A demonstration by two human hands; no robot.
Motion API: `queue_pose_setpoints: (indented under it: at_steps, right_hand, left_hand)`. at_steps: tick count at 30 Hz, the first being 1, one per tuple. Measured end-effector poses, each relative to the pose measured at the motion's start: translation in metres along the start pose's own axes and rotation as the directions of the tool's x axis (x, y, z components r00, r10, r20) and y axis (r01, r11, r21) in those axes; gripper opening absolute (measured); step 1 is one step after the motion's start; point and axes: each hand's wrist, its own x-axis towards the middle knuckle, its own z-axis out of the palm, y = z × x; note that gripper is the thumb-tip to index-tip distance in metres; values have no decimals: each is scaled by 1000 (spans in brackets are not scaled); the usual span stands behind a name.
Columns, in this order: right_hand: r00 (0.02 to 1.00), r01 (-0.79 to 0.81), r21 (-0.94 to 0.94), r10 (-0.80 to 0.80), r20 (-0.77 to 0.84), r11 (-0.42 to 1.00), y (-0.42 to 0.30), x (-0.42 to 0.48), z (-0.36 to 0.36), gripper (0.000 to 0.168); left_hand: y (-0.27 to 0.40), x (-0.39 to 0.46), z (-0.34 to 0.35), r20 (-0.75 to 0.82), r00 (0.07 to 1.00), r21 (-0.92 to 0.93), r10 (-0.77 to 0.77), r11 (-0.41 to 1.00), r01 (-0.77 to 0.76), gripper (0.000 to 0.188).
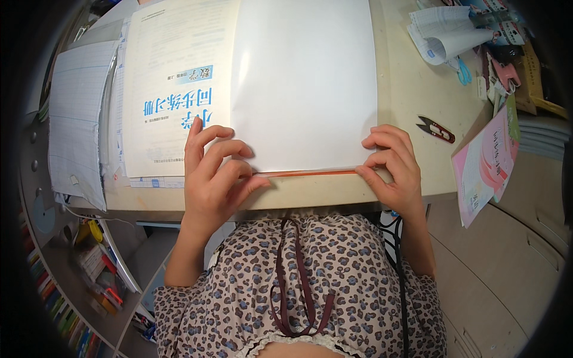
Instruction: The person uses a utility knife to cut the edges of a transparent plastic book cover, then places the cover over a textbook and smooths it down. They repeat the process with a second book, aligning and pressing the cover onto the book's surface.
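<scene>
An open workbook [179,103] lies upside down to my view on the desk, with blue printed characters on its page. Beside it, a smooth white sheet or cover [304,89] lies flat, a thin orange-red strip along its near edge. My left hand [217,172] pinches the near left corner of the white sheet, thumb below and fingers curled above. At the near right corner, my right hand [391,165] grips the edge between thumb and curled fingers. Whether a separate clear film covers the white sheet cannot be told.
Thread snips [436,129] lie right of my right hand. A pink booklet [485,165] overhangs the desk's right edge. Curled papers [443,38] and blue-handled scissors [464,72] are at the back right. Lined paper [80,121] lies at the left. The desk's front edge [313,206] runs before my body.
</scene>
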Motion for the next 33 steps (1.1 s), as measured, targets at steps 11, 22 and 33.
queue_pose_setpoints:
  at_steps: [11,22,33]
  right_hand:
    - [995,-90,19,91,-40,996,1,-4,7,21]
    - [997,-65,-34,63,-54,997,0,-1,8,21]
    - [996,-70,-68,67,-56,995,-2,-1,9,21]
  left_hand:
    - [4,6,1,-13,997,-22,-71,997,70,31]
    - [6,10,6,-33,995,22,-94,995,95,29]
    - [6,11,9,-58,997,73,-50,996,54,31]
